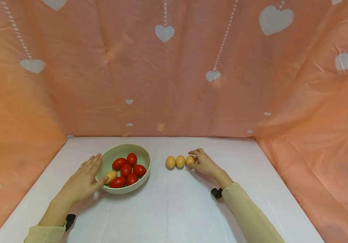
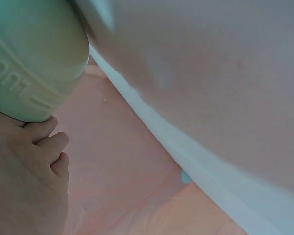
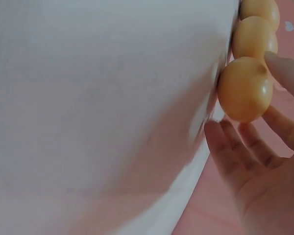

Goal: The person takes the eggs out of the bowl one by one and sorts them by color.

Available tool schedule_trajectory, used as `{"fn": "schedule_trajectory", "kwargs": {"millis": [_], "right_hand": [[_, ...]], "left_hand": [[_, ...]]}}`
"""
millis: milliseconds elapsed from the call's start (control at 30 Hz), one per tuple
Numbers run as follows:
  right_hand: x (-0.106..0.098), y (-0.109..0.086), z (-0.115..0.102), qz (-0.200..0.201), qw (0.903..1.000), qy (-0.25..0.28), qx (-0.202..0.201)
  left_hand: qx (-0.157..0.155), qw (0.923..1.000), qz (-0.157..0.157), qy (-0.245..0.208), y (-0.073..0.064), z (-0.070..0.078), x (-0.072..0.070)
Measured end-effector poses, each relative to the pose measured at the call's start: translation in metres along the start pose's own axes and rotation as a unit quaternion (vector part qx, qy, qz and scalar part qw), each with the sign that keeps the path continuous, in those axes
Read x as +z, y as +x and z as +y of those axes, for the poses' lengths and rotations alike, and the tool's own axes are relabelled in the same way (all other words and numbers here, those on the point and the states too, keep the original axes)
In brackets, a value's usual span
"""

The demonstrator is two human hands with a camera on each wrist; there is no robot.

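My left hand (image 1: 82, 180) rests at the left side of a pale green bowl (image 1: 144, 157), fingers straight along its outside and thumb over the rim. In the bowl lie several red oval tomatoes (image 1: 126, 170) and one yellow egg-shaped fruit (image 1: 111, 176), partly behind the thumb. To the right, three more yellow egg-shaped fruits stand in a row on the table. My right hand (image 1: 205, 163) has thumb and fingers around the rightmost fruit (image 3: 244, 90). Beside it are the middle fruit (image 1: 180, 162) and the left fruit (image 1: 170, 162).
A white cloth covers the table (image 1: 167, 216). Orange curtains (image 1: 167, 84) with white hearts close off the back and both sides. Black straps with small devices (image 1: 217, 193) sit at both wrists. Raised lettering marks the bowl's outside in the left wrist view.
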State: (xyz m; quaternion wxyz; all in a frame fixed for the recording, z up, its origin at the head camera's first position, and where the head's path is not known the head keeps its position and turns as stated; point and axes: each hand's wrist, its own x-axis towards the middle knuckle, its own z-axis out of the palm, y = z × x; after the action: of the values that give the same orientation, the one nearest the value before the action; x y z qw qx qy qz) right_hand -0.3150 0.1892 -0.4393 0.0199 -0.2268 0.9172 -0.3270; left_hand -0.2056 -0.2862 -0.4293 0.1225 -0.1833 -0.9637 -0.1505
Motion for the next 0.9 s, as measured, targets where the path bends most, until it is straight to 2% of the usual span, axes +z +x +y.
{"fn": "schedule_trajectory", "kwargs": {"millis": [133,300,433,700,900], "right_hand": [[0.001,-0.001,-0.007,0.026,0.9996,-0.003,-0.008],[0.004,0.008,-0.028,0.069,0.9953,-0.009,-0.067],[0.009,0.018,-0.051,0.08,0.9901,-0.012,-0.115],[0.029,0.039,-0.102,0.049,0.9745,-0.014,-0.219],[0.046,0.051,-0.132,-0.001,0.9684,-0.016,-0.249]], "left_hand": [[0.0,1.0,-0.002,-0.002,0.0,0.001,0.0],[-0.008,0.9999,-0.011,-0.001,-0.001,0.002,-0.001],[-0.008,0.9999,-0.01,0.001,0.0,0.002,-0.001],[-0.011,0.9998,-0.015,-0.002,0.0,0.0,-0.003],[-0.011,0.9998,-0.018,0.005,0.001,0.0,-0.001]]}}
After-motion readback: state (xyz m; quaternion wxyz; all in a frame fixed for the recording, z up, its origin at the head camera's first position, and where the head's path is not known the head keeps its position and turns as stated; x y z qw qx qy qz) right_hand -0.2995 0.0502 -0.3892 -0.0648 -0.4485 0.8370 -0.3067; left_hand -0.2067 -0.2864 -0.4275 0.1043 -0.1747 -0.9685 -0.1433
